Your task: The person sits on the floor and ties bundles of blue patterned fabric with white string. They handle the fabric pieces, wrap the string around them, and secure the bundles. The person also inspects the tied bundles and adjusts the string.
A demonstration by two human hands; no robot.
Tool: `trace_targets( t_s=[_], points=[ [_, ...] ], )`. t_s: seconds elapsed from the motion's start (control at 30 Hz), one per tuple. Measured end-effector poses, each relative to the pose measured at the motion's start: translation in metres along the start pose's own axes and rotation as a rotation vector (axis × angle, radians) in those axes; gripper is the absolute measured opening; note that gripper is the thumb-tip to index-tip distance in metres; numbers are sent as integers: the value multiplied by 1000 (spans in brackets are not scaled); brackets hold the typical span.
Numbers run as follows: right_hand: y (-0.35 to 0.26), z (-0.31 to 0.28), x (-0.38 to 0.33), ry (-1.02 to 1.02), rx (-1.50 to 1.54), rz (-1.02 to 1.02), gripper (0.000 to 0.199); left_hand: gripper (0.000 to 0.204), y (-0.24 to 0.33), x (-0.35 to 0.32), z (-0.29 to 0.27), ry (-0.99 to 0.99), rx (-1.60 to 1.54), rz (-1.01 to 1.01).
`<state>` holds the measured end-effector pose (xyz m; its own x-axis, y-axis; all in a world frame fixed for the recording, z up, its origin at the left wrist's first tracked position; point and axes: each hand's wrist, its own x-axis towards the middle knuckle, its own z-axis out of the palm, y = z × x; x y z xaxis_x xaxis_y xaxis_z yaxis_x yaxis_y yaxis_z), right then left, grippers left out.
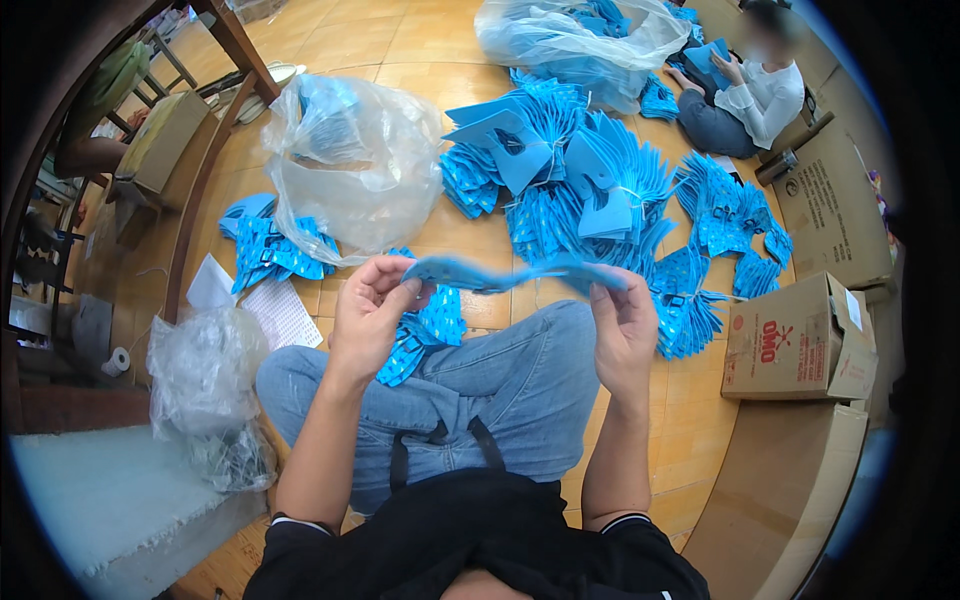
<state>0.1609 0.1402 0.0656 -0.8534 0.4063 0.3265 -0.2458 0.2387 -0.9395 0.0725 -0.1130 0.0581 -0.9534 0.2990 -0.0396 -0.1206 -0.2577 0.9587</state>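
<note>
A person sits on a wooden floor point(690, 440), seen from above, both bare forearms rising from the lower edge. The left hand point(368, 305) is partly curled, thumb and fingertips pinching the left end of a flat blue patterned piece point(505, 274). The right hand point(622, 322) pinches the other end the same way, palm turned inward. The piece stretches level between the two hands, above the knees in blue jeans point(510, 385). Both wrists are bent upward, elbows near the body. A few more blue pieces point(425, 335) lie on the left thigh, just under the left hand. Beyond the knees, bundles of blue pieces point(590, 185) cover the floor beside a clear plastic bag point(350, 165). A cardboard box point(795, 340) stands to the right. Another person point(750, 90) sits at the far right.
</note>
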Motion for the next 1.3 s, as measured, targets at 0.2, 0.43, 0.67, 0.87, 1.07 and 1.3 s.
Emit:
trace_targets(
  t_s=[0.2, 0.43, 0.67, 0.87, 1.07, 1.3],
  points=[
    [-8, -7, 2, -72, 499, 573, 24, 20, 9, -6, 0, -42, -36, 77],
    [0, -6, -1, -71, 866, 802, 27, 24, 15, -4, 3, 76, -25, 75],
    [1, -8, 2, -43, 818, 750, 23, 23, 15, -3, 0, 60, -103, 76],
    [10, -14, 3, -129, 436, 463, 22, 17, 6, 1, -6, 7, -36, 129],
    [17, -21, 4, -120, 190, 256, 23, 15, -7, 2, -6, -21, 84, 122],
    [18, -17, 4, -108, 326, 410, 24, 17, -5, 4, 0, 4, -7, 118]
  ],
)
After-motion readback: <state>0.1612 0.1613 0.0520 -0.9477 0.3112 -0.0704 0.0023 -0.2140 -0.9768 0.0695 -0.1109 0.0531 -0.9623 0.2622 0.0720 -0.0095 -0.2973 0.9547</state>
